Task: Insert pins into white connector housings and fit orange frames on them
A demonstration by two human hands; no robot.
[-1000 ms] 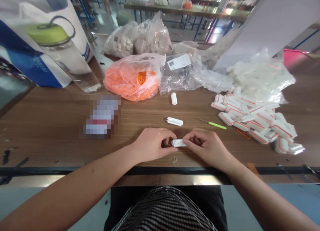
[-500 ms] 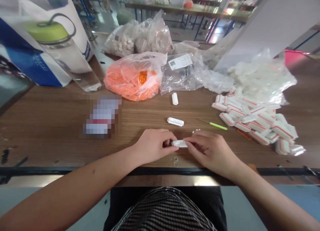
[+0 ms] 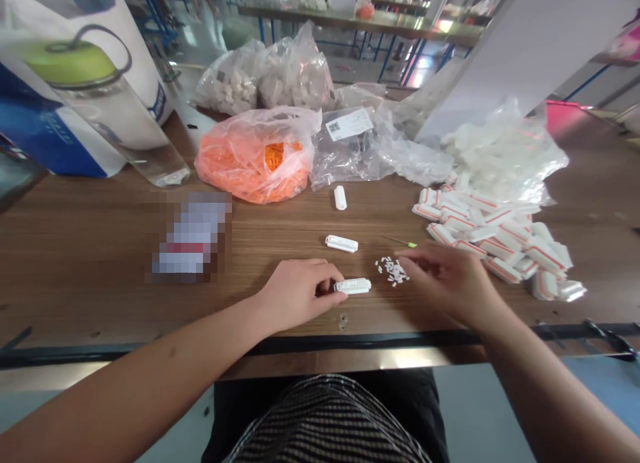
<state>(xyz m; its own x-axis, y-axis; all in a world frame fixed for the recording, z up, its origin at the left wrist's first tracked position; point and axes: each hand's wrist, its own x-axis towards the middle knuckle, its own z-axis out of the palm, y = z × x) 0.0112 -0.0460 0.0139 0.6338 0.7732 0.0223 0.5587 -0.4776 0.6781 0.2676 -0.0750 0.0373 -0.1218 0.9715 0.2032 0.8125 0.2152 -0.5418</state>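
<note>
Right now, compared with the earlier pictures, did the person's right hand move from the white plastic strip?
Yes, the right hand moved rightward, away from the white plastic strip, and is now beside the small white plastic bits.

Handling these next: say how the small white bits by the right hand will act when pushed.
The small white bits lie loose and look very light, so they would probably scatter rather than slide together. Tiny and spread on the wooden table, they may be fiddly for the right hand to pinch.
</note>
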